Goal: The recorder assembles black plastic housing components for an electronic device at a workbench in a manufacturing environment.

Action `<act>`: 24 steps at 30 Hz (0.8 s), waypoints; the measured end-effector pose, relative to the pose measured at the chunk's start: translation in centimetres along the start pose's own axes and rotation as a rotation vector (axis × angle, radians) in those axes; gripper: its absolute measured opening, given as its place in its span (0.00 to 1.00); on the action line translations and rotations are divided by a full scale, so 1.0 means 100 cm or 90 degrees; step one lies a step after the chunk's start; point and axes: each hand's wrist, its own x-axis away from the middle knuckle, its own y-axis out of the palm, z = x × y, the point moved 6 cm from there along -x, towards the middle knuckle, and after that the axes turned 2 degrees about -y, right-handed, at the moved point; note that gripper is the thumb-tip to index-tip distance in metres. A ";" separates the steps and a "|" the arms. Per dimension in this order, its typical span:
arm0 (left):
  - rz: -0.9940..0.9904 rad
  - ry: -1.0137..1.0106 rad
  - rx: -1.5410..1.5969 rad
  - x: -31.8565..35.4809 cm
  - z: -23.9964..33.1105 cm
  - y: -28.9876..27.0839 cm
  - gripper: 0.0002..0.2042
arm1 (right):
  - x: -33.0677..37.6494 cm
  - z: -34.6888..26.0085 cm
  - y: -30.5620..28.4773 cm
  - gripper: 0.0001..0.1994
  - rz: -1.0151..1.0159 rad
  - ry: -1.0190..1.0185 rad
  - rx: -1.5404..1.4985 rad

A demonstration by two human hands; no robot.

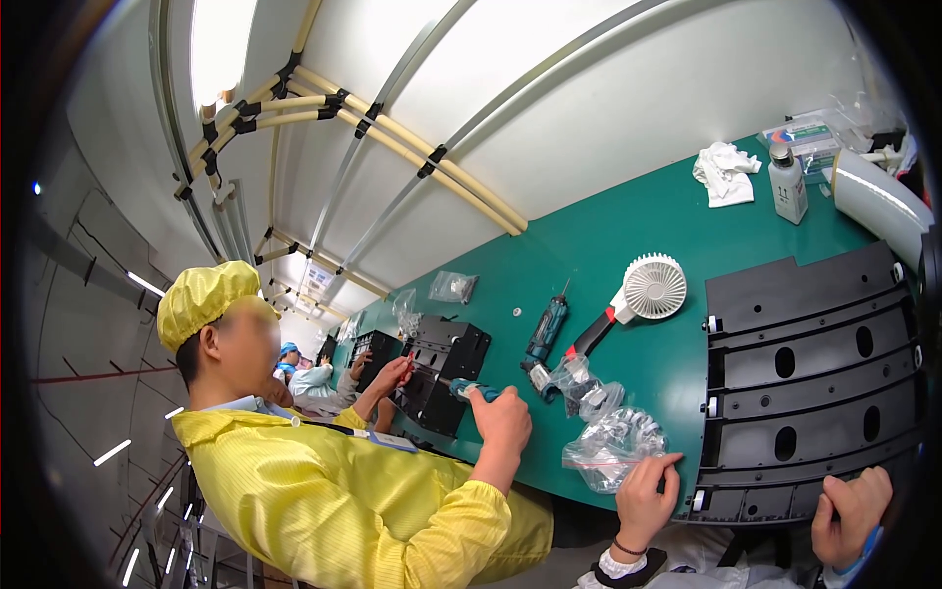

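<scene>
At the left a co-worker in a yellow cap (211,302) and yellow jacket (314,481) leans over the green table (589,250), the co-worker's right hand (502,422) around a teal power screwdriver (469,390) at a black slotted part (444,365). Beyond that part lies a clear bag (452,287). Next along is a teal-and-black cordless screwdriver (546,334), lying with its bit toward the wall, then a white handheld fan (655,287) with a red-and-black handle. Nearer the front edge sits a clear zip bag of small parts (613,447); the person's left hand (646,493) is right beside it, fingers bent — whether its grip is closed on anything, I cannot tell. To the right, a large black ribbed panel (824,398) with oval holes lies on the table, reaching its front edge. Past its far side are a white cloth (726,175), a capped bottle (787,187) and a pale roll (878,196). The person's right hand (854,512) is at the panel's near right corner, fingers curled — its grip, too, I cannot make out
</scene>
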 end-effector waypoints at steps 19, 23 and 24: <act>-0.005 0.003 -0.005 -0.001 0.000 0.001 0.09 | -0.005 -0.001 0.001 0.15 0.011 -0.017 0.000; -0.006 0.006 -0.010 0.000 -0.001 0.001 0.09 | -0.005 -0.002 0.000 0.15 0.011 -0.017 0.000; -0.006 0.005 -0.010 0.000 -0.001 0.002 0.09 | -0.006 -0.002 0.000 0.15 0.012 -0.019 0.002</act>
